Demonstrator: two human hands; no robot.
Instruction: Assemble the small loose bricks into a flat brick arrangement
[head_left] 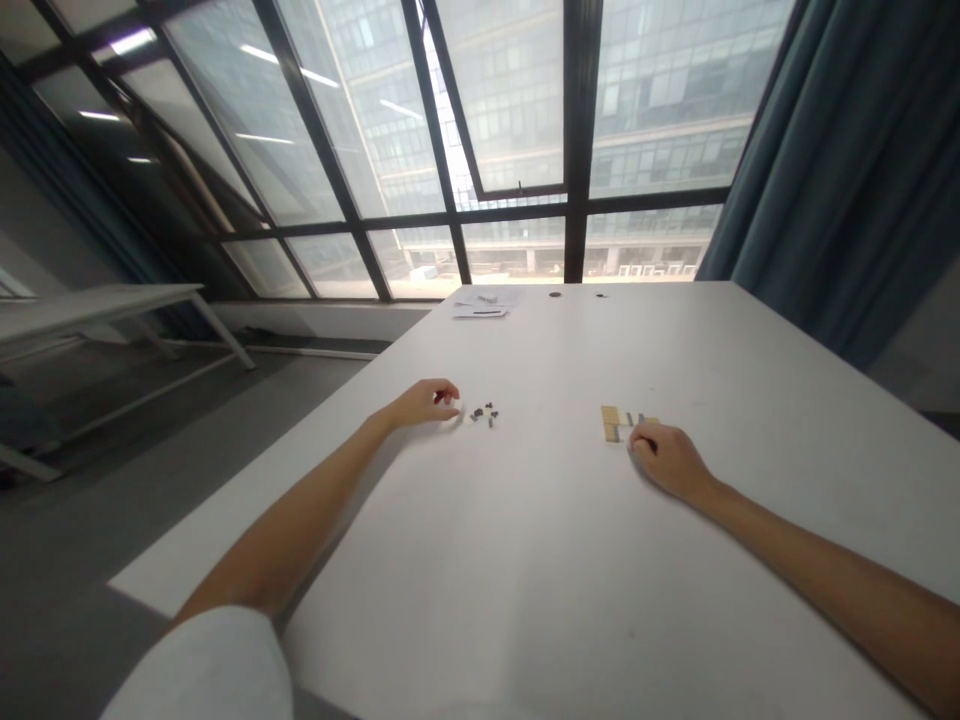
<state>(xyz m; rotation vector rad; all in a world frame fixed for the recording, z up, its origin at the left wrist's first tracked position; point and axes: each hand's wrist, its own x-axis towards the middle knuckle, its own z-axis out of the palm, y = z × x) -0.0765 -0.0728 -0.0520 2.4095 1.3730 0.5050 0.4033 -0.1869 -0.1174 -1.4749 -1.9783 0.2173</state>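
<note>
A cluster of small flat tan pieces [610,415] lies on the white tabletop [540,520], with narrow grey strips [630,419] among it, and serves here as the landmark. At its near right edge rests the right hand [670,458], fingers curled in tightly; part of the cluster is hidden behind it, and I cannot tell whether the fingertips pinch a piece. Well to the left of the cluster sits a loose scatter of small dark pieces [484,414]. Just beyond that scatter, farther left of the cluster, is the left hand [426,403], its thumb and fingers bent toward each other with a narrow gap; whether they hold something small is unclear. Papers [480,303] lie beyond the cluster and to its left. The likeliest trouble is the right hand's knuckles or fingertips nudging the cluster's pieces askew, since they lie so close. A sweep of the left hand could spread the loose scatter, and such thin pieces might slip from a pinch.
</note>
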